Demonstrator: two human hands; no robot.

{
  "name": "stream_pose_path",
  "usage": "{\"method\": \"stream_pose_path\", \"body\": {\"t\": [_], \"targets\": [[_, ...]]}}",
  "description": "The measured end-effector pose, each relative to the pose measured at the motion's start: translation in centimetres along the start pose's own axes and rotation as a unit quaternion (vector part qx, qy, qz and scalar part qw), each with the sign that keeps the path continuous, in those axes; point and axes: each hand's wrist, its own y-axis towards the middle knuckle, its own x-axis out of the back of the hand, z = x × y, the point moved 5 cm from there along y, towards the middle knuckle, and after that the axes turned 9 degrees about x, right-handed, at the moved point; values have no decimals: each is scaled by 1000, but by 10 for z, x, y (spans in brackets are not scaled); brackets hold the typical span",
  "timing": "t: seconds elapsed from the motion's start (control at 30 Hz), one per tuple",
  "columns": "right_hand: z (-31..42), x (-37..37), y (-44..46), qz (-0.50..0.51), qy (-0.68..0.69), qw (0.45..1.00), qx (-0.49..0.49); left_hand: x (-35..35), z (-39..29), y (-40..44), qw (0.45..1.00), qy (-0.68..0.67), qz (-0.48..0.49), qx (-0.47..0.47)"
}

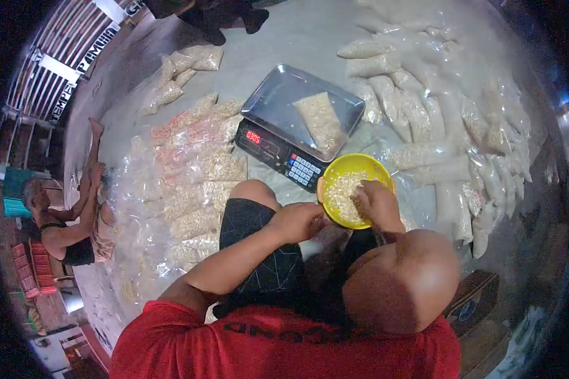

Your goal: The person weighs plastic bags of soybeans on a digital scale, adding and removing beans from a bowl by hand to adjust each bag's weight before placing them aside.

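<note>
A yellow bowl with pale pieces in it sits at the near right corner of a digital scale. My right hand reaches into the bowl, its fingers bunched among the pieces; what they hold is hidden. Just left of the bowl is my left hand, its fingers curled near the rim, and whatever they hold cannot be made out. On the scale's metal tray lies a filled clear bag. Red digits glow on the scale's display.
Many filled clear bags lie left of the scale, and more bags spread at the right. Another person sits at the far left. Dark shapes show at the top. A brown crate stands at the lower right.
</note>
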Motion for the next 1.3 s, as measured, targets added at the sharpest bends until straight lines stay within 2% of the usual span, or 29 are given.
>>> {"method": "stream_pose_path", "body": {"t": [0.07,0.13,0.17,0.23,0.27,0.3,0.33,0.4,0.43,0.5,0.67,0.73,0.77,0.83,0.9,0.93,0.97,1.0,1.03,1.07,1.1,1.13,1.17,1.23,1.27,1.3], "targets": [[-1,0,0,-38,-8,999,35,-6,8,-1,1000,17,0,6],[5,4,3,-29,102,994,-14,-4,4,-1,999,34,2,11],[9,5,7,-31,104,994,-17,-3,2,-1,1000,17,-4,18],[24,6,24,-49,106,991,68,-5,-2,6,1000,3,-5,23],[24,3,33,-51,108,991,63,0,-2,12,995,-15,-88,34],[29,2,43,-82,91,985,123,5,0,17,984,-32,-171,44],[37,4,51,-115,73,973,185,7,-1,29,984,-30,-168,41],[42,3,69,-106,77,975,179,33,-4,46,932,-18,-361,13],[45,3,75,-93,82,977,175,39,-4,59,932,-19,-361,11],[48,1,79,-65,77,982,160,47,0,76,918,23,-390,64],[32,-2,57,-26,65,990,122,47,2,85,917,69,-386,79],[10,-8,36,-59,64,995,52,51,3,84,922,70,-369,92],[6,-10,24,-53,65,995,55,55,2,85,912,83,-394,77],[-8,-5,1,-74,118,990,-28,67,-2,87,902,90,-419,62],[-16,9,-14,-86,116,988,-56,76,-8,91,909,213,-357,9],[-15,14,-21,-96,120,985,-80,81,-5,97,909,213,-358,12],[-15,13,-29,-115,237,952,-155,85,-4,104,906,272,-324,-31],[-16,12,-34,-110,239,955,-141,90,-2,109,895,331,-291,-71],[-22,18,-38,-117,172,973,-98,95,1,114,912,273,-291,-95],[-24,25,-39,-129,104,985,-52,102,5,121,906,280,-307,-87],[-21,28,-42,-131,105,985,-33,103,5,128,910,271,-281,-142],[-21,31,-49,-138,122,981,-54,104,6,134,911,262,-250,-198],[-22,32,-53,-145,141,976,-78,107,12,139,907,270,-257,-194],[-18,39,-59,-143,134,978,-75,108,14,144,915,234,-213,-249],[-18,40,-65,-139,124,979,-84,111,19,149,914,237,-210,-253],[-18,39,-70,-160,176,966,-98,122,29,157,948,193,-199,-154]]}}
